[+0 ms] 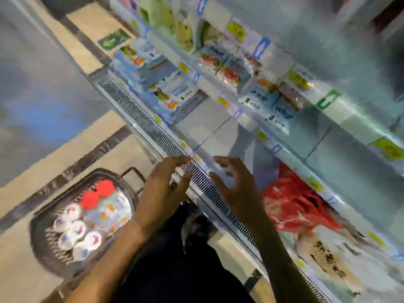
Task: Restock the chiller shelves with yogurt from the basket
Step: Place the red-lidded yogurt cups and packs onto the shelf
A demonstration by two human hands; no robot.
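Blur lies over the whole view, so we name only the larger shapes. Our left hand and our right hand hover side by side, apart from each other, above the long white slotted vent grille at the front edge of the chiller. Both hands are open: the left fingers are almost straight, the right fingers are spread and a little bent, and neither hand holds anything.

The yogurt cups with round white lids are in the dark mesh basket, which stands on the beige tiled floor to the left of our left arm. Two round bright red lids lie at the far end of the same basket.

Beyond our fingertips is a grey shelf board of the chiller. On its left stand blue and white packs. To the right of our right hand lies a crumpled red package on the lowest level. We cannot read any labels.
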